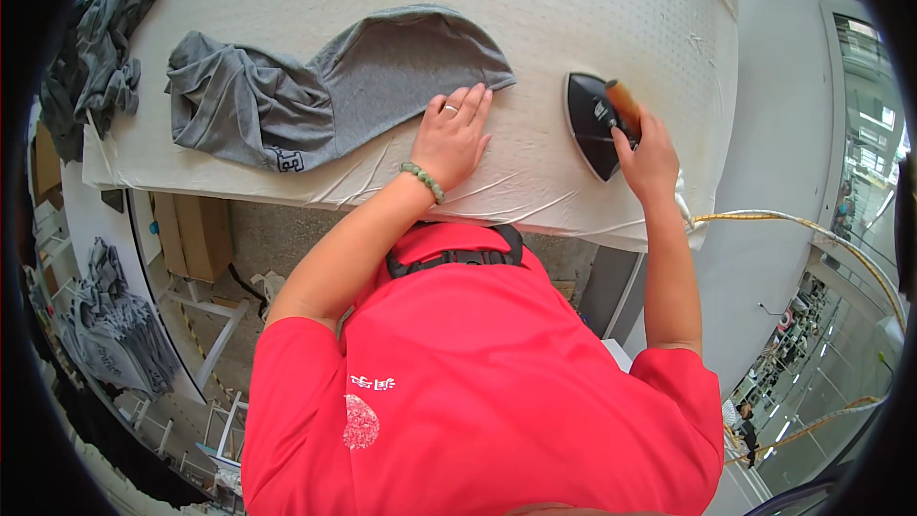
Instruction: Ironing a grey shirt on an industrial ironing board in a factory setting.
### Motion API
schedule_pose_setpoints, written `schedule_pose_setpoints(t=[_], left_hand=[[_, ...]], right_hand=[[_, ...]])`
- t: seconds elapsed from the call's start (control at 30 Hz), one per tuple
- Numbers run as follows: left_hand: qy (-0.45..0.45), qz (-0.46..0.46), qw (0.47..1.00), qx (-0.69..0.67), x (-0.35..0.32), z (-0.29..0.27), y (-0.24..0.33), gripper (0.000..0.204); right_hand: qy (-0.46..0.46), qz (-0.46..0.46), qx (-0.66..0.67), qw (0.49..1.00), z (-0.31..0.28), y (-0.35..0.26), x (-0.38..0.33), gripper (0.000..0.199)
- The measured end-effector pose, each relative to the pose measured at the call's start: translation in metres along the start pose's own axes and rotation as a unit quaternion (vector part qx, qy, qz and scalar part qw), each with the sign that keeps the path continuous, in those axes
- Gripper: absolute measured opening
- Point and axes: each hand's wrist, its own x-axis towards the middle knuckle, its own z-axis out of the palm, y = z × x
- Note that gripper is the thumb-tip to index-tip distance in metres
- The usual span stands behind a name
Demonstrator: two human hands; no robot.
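1. While your left hand (453, 139) lies flat and open on the crumpled grey knit garment (325, 100), you are smoothing it.
2. Your right hand (648, 158) grips the black iron's wooden handle (623, 107), parked just right of the cloth; pressing likely calls for sliding it leftward.

Bright, even daylight-type lighting; strongest from upper right, where windows blow out to white. Soft, short shadows only: a faint one under the left hand (452, 139) on the pale ironing table (592, 0), another beside the iron (597, 124). No hard glare on the padded surface; mild sheen on the iron's dark sole. Red shirt (478, 392) saturated, slightly oversharp. Heavy fisheye distortion: table edge bowed, floor and racks at left curled along the rim. Black vignette all around the circle. Centre sharp, creases in the grey garment (325, 96) crisp; far right background small, hazy, detail lost.
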Motion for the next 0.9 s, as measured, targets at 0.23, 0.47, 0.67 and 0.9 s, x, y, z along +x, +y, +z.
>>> schedule_pose_setpoints(t=[0.23, 0.47, 0.67, 0.9], left_hand=[[0.012, 0.032, 0.999, 0.007, -0.004, 0.003, -0.003, 0.058], [0.016, 0.018, 1.0, -0.014, -0.033, -0.018, -0.023, 0.052], [-0.016, -0.033, 0.999, 0.022, -0.114, -0.068, -0.057, 0.046], [0.025, -0.058, 0.993, -0.103, -0.126, -0.121, -0.111, 0.031]], right_hand=[[-0.234, 0.073, 0.07, 0.967, -0.016, -0.042, 0.033, 0.041], [-0.252, -0.077, -0.04, 0.964, -0.014, -0.128, 0.077, 0.034], [-0.316, -0.151, -0.064, 0.934, 0.004, -0.189, 0.068, 0.034], [-0.356, -0.208, 0.033, 0.91, 0.027, -0.293, 0.026, 0.034]])
